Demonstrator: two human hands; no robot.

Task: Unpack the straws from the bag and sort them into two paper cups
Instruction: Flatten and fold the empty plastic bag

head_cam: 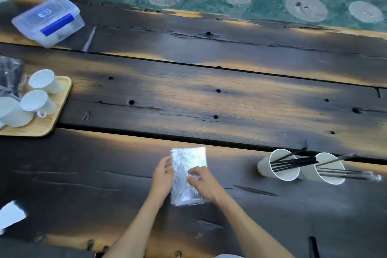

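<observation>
Right hand: fingers bent and pressed down on the middle of the clear plastic bag, pinning it flat to the wooden table. Whether any of the film is pinched between the fingertips cannot be told.

Left hand: curled against the bag's left edge, fingers touching the film near its far corner. It steadies or lightly grips that edge; the closure is not plain.

Bag: lies flat at the near centre of the table, long axis running near to far. It appears empty or close to it; no dark straws show through the film, though glare hides some of it.

Straws: black, standing tilted in two paper cups to the right of the hands. The left cup and the right cup stand touching or just beside each other, both leaning, each holding several straws.

Judgement: unpacking and sorting appear done or nearly so; the step in hand is smoothing or folding the spent bag. The next move calls for checking the bag for leftover straws, then setting it aside.

Elsewhere: a wooden tray with white cups at far left; a lidded plastic container beyond it.
</observation>
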